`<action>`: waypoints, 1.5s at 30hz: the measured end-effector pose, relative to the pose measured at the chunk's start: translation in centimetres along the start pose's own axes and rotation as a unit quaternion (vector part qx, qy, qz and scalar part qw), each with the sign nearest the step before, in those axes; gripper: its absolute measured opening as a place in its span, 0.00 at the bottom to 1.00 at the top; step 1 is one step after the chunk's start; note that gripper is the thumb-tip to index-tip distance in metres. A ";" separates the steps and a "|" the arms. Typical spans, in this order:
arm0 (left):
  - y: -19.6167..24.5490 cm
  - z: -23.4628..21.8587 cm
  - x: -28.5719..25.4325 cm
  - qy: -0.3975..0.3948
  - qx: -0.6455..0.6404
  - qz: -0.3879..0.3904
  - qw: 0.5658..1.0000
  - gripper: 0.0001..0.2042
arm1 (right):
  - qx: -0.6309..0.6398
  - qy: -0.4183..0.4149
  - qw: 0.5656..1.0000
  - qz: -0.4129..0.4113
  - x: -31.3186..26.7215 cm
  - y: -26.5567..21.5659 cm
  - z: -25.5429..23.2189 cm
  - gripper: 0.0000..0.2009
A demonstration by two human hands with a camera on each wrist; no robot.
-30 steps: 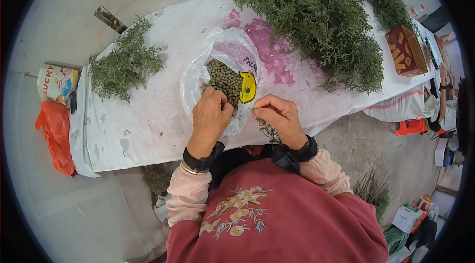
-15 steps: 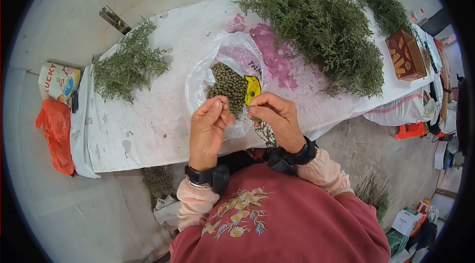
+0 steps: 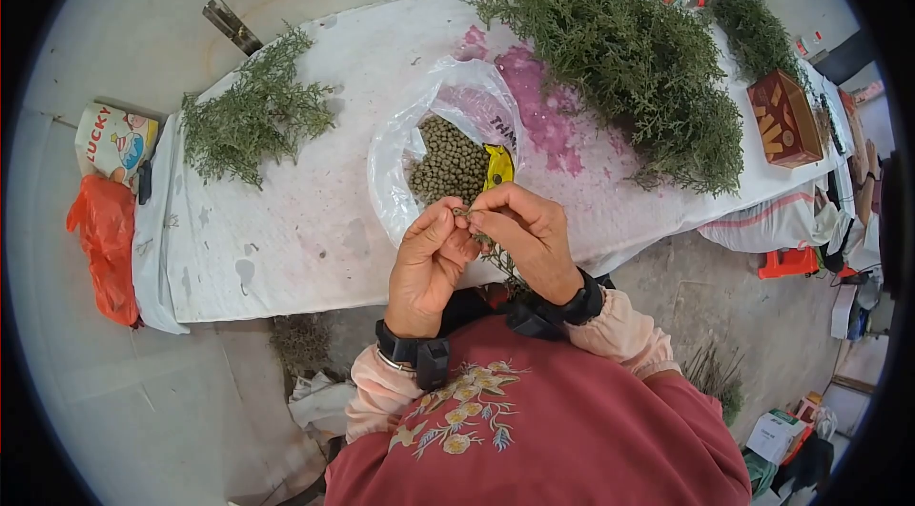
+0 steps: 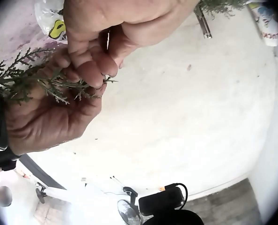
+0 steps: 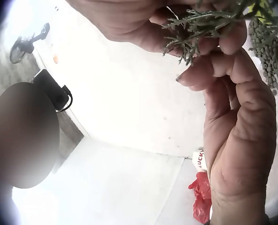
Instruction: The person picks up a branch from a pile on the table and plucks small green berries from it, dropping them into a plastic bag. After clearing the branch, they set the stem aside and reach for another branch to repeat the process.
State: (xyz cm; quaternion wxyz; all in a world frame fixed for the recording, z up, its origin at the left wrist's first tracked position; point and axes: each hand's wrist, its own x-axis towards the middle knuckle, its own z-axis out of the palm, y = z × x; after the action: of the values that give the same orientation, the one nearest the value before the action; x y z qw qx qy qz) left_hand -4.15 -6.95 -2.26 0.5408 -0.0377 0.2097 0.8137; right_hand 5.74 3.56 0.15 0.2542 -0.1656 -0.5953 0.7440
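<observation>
At the desk's near edge, the right hand [image 3: 529,234] grips a green sprig [image 3: 498,258] while the left hand [image 3: 429,253] pinches its tip. Judging by this, small pieces are being plucked off, and each calls for a firm, short pull. Just beyond lies an open plastic bag [image 3: 400,158] of green pellets [image 3: 448,163]; further on, a heap of cuttings [image 3: 629,58].

My hands meet over the tabletop's [image 3: 286,220] near edge, just before the bag of pellets [image 3: 448,158]. A small sprig pile [image 3: 253,115] lies left, the big heap [image 3: 629,58] behind right, a box [image 3: 783,117] beyond it.
</observation>
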 end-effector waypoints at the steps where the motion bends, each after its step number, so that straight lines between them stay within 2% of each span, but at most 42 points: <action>1: 0.0 -0.1 0.0 -0.003 0.004 0.003 1.000 0.07 | -0.003 -0.002 1.000 0.001 0.0 0.1 -0.1 0.03; 15: -0.1 -0.9 0.0 -0.024 0.058 0.027 0.998 0.07 | -0.005 -0.002 1.000 0.012 -0.2 0.3 0.0 0.03; 23: -0.3 -0.6 -0.3 -0.004 0.067 0.038 0.997 0.07 | 0.001 -0.006 1.000 0.013 -0.3 0.5 -0.1 0.03; 45: -1.2 -0.4 -0.3 0.022 0.105 0.069 0.992 0.06 | -0.043 0.022 0.998 -0.037 -0.7 0.8 0.1 0.02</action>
State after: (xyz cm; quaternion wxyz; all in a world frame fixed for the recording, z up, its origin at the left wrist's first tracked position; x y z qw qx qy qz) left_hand -3.01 -6.94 -2.93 0.4798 0.0156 0.3081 0.8214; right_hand 6.05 2.92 -0.67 0.2871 -0.1707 -0.6268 0.7040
